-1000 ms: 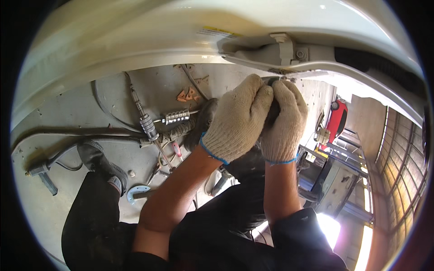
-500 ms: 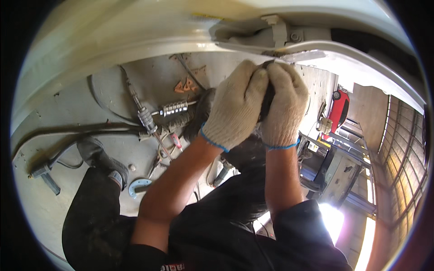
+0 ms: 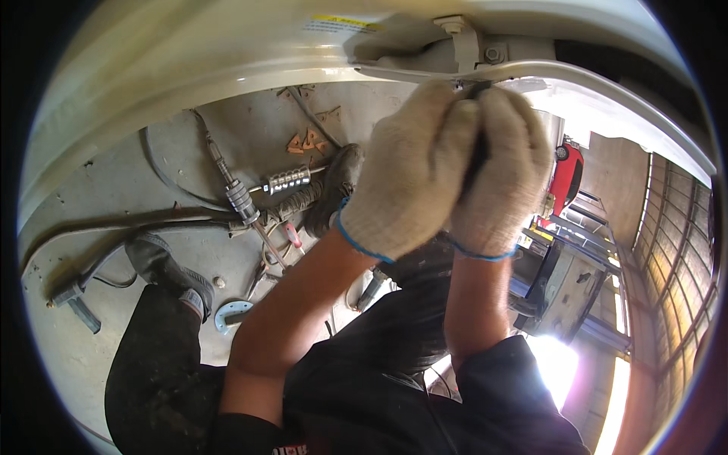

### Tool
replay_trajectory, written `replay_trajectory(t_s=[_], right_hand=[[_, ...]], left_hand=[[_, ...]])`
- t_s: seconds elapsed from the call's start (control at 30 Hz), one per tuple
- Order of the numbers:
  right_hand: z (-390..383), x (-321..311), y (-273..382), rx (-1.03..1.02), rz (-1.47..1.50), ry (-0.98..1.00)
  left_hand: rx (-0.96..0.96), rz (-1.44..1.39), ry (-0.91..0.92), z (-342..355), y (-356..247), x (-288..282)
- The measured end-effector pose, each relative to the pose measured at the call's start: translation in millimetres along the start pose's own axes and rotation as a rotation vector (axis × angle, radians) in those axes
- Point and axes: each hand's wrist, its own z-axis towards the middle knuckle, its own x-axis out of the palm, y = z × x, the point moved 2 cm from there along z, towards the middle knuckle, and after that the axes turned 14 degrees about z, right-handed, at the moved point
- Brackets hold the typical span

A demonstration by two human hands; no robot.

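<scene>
Both my hands wear cream knitted gloves with blue cuffs and are raised side by side against the lower edge of a cream car body panel. My left hand and my right hand are closed around a narrow dark thing. Only a strip of it shows between the gloves, so its kind cannot be told. Its upper end meets the panel's lip, where the fingertips hide the contact. Just above the hands are a bracket and a bolt.
On the floor lie a slide hammer, a second one with a ribbed weight, cables, a gun-shaped tool, a red-handled tool, a round blue-grey disc and copper-coloured pieces. A cart stands at right.
Both hands have moved up and slightly right with the dark thing, closer to the panel's lip. The view of the panel has shifted a little; the floor tools lie as before.
</scene>
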Motion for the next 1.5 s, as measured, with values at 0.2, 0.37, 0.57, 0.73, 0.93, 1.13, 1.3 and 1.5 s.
replay_trajectory(t_s=[0.2, 0.37, 0.57, 0.73, 0.93, 1.13, 1.3, 1.5], right_hand=[[-8.2, -7.0, -19.7, 0.228, -0.072, -0.052], [2.7, -9.1, -31.6, 0.208, 0.020, 0.032], [4.8, -4.2, -33.3, 0.056, -0.002, 0.078], [2.2, -6.3, -32.3, 0.101, -0.014, 0.081], [2.5, -5.0, -33.4, 0.058, -0.071, 0.068], [-1.3, -3.3, -32.3, 0.011, -0.093, 0.071], [-0.1, -6.0, -33.8, 0.054, 0.070, -0.012], [1.5, -17.5, 3.5, 0.128, 0.144, -0.132]], left_hand=[[-0.136, 0.028, 0.059, -16.3, 14.0, -3.0], [-0.187, 0.040, 0.038, -12.0, 22.4, -2.3], [-0.201, 0.060, 0.087, -0.8, 21.3, -6.5], [-0.199, 0.109, 0.122, -1.8, 16.0, -9.9], [-0.178, 0.108, 0.122, -1.0, 17.6, -9.1], [-0.158, 0.158, 0.126, 0.6, 14.7, -11.2], [-0.057, 0.128, 0.132, 4.6, 8.2, -13.5], [0.186, 0.134, 0.061, -5.1, -11.0, -9.3]])
